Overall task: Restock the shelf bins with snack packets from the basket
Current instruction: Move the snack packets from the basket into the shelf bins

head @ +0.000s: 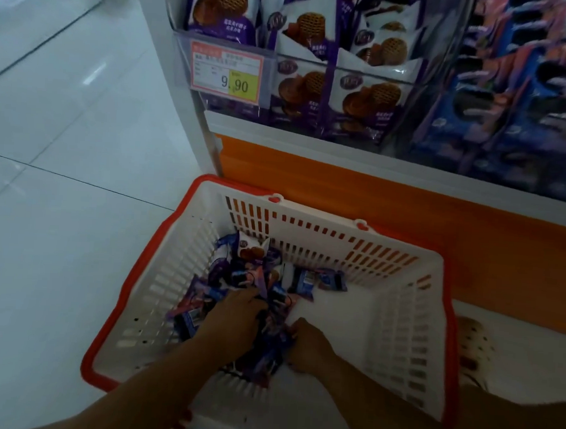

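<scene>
Left hand [237,313]: it rests on top of the snack packets [239,277], fingers curled down into the heap and holding a bunch of them, so several come up in one lift.
Right hand [307,347]: on the near right edge of the same heap, fingers narrow and bent around the dark purple wrappers. Blur hides how many I hold.
Why both hands: I judge the packets are small and slippery, so squeezing the bunch from two sides should keep it from spilling.
Snack packets: all piled toward the left and near side of the basket [307,225]; its right half shows bare white bottom.
Basket: it stands on the floor [64,170], its far wall close against the orange base [405,227] of the shelf, directly below the bins, so the carry is short.
Purple bin [314,84]: far and above, behind a clear front with a price tag [227,72]. It looks well filled.
Blue bin [510,111]: to its right, holding blue packets, too blurred to read.
Stage: gathering; nothing lifted yet.
Risk: loose packets may slip from the bunch on the way up.
</scene>
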A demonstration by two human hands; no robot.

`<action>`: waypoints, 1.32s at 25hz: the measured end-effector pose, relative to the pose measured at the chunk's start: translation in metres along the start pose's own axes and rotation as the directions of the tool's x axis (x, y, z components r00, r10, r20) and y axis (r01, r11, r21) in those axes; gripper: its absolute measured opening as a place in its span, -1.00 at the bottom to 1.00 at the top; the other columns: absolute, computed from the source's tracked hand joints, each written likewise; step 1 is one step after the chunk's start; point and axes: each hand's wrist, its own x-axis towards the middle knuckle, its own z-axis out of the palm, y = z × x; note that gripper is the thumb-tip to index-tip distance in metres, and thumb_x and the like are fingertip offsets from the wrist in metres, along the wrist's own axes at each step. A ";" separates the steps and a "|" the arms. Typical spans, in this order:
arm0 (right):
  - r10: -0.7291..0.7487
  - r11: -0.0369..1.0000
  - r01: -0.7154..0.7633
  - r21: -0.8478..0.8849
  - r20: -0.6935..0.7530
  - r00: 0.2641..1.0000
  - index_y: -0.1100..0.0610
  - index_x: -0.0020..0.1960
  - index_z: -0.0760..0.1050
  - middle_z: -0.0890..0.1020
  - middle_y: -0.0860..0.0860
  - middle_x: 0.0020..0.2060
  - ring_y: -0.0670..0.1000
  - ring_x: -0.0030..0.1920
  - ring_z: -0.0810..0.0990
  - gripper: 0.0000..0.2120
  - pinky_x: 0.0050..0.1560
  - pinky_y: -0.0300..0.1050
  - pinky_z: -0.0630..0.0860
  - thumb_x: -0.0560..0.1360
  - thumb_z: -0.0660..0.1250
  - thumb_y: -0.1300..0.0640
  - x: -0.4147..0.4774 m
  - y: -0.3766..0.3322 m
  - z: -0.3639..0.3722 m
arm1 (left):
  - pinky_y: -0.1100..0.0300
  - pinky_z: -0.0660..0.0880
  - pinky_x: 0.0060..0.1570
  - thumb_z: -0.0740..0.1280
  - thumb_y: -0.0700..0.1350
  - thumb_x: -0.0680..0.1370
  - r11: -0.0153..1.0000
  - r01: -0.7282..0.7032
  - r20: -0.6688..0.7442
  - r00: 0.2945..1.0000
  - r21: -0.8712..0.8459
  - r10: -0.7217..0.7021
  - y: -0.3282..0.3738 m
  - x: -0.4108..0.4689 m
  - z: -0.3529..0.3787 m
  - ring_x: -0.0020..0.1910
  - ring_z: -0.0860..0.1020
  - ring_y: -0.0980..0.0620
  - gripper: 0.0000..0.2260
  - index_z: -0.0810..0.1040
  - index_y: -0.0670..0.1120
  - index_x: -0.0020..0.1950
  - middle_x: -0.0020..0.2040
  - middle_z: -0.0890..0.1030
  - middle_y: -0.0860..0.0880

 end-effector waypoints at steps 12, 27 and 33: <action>-0.125 0.470 0.171 0.866 -0.127 0.984 0.24 0.01 0.60 0.68 0.13 -0.08 0.19 0.02 0.63 -0.83 0.16 0.18 0.56 0.59 0.25 0.20 -0.100 -0.042 -0.100 | 0.08 0.60 0.07 0.39 -0.07 0.55 0.169 0.180 0.156 0.977 -0.969 -0.145 0.064 -0.026 -0.071 0.05 0.66 -0.06 -0.92 0.66 0.01 0.01 0.05 0.69 -0.06; -0.188 0.513 0.423 0.747 -0.383 0.905 0.13 0.24 0.47 0.64 0.12 0.08 0.12 0.00 0.68 -0.71 -0.01 0.01 0.62 0.53 0.37 0.19 -0.160 -0.033 -0.133 | 0.01 0.61 0.07 0.37 -0.13 0.57 0.236 -0.071 -0.081 0.996 -0.969 -0.031 0.122 -0.040 -0.125 0.02 0.67 0.00 -0.79 0.64 -0.05 0.19 0.10 0.68 -0.03; -0.284 0.726 0.528 0.440 -0.507 0.814 -0.11 0.18 0.49 0.56 -0.11 0.13 -0.04 0.07 0.62 -0.64 -0.07 -0.17 0.63 0.43 0.47 0.07 -0.218 -0.045 -0.189 | 0.19 0.62 -0.04 0.37 -0.13 0.57 0.491 -0.249 -0.203 0.968 -0.835 0.145 0.162 -0.045 -0.187 -0.03 0.66 0.15 -0.82 0.64 0.06 0.13 0.04 0.68 0.07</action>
